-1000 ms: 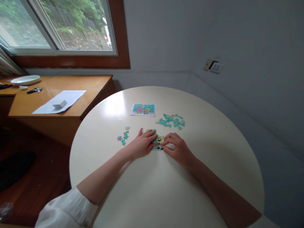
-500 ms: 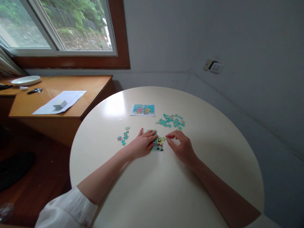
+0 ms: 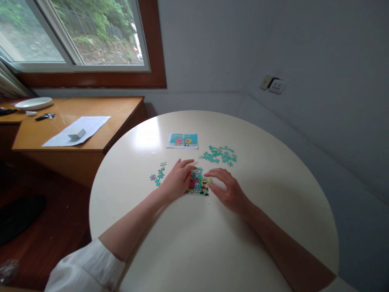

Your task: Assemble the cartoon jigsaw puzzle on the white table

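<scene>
A partly joined jigsaw point(image 3: 197, 183) with cartoon figures lies on the round white table point(image 3: 194, 243). At its left edge rests my left hand point(image 3: 178, 178), fingers apart and curved over the puzzle's upper left part. My right hand point(image 3: 227, 189) is at the right edge, its thumb and index finger apart beside the yellow figure; I see nothing held in it. Loose green pieces point(image 3: 219, 155) form a pile behind my right hand. Several more pieces point(image 3: 158, 175) lie left of my left hand. A picture card point(image 3: 182, 140) is farther back.
To the left stands a wooden desk point(image 3: 121, 108) bearing a white sheet point(image 3: 91, 123), a small grey-white object point(image 3: 77, 134) and a white plate point(image 3: 34, 103). A wall with sockets point(image 3: 277, 86) rises behind the round table.
My left hand has lifted and drawn back left, uncovering more of the jigsaw. My right thumb and index finger have parted and moved slightly left. The jigsaw has shifted a little.
</scene>
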Motion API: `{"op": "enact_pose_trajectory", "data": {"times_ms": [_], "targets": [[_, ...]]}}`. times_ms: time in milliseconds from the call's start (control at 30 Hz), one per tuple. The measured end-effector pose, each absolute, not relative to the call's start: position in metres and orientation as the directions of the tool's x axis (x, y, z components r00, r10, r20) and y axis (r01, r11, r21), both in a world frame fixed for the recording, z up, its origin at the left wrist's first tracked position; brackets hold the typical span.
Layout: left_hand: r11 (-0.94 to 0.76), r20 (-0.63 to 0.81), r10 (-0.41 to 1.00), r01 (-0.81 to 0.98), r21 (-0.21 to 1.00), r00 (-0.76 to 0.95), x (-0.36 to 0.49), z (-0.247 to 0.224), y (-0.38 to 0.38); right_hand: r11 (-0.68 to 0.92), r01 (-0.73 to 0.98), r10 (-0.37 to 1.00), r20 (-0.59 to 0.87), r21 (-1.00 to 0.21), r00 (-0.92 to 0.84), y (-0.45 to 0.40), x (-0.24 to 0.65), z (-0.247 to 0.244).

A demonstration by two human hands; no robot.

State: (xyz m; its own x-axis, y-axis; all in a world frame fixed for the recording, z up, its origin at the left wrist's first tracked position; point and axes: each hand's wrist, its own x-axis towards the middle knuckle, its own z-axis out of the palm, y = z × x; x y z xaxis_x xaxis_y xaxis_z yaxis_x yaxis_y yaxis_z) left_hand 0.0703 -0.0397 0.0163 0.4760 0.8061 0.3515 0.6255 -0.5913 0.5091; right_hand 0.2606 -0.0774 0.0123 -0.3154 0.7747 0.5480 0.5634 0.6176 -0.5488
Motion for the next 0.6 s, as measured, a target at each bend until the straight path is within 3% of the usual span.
{"op": "enact_pose_trajectory", "data": {"times_ms": [133, 233, 367, 600], "targets": [[-0.551, 0.477, 0.827, 0.598, 0.582, 0.298, 0.064, 0.016, -0.032, 0.638, 0.576, 0.770, 0.434, -0.511, -0.468, -0.077, 0.259, 0.008], [-0.526, 0.518, 0.830, 0.595, 0.607, 0.206, 0.058, 0.017, -0.026, 0.628, 0.572, 0.778, 0.429, -0.528, -0.458, -0.076, 0.260, 0.005], [-0.456, 0.495, 0.861, 0.610, 0.647, 0.119, 0.051, 0.020, -0.019, 0.620, 0.586, 0.780, 0.492, -0.522, -0.386, -0.075, 0.260, 0.004], [-0.330, 0.466, 0.884, 0.663, 0.672, -0.033, 0.035, 0.027, -0.009, 0.637, 0.594, 0.766, 0.483, -0.490, -0.423, -0.074, 0.259, 0.001]]}}
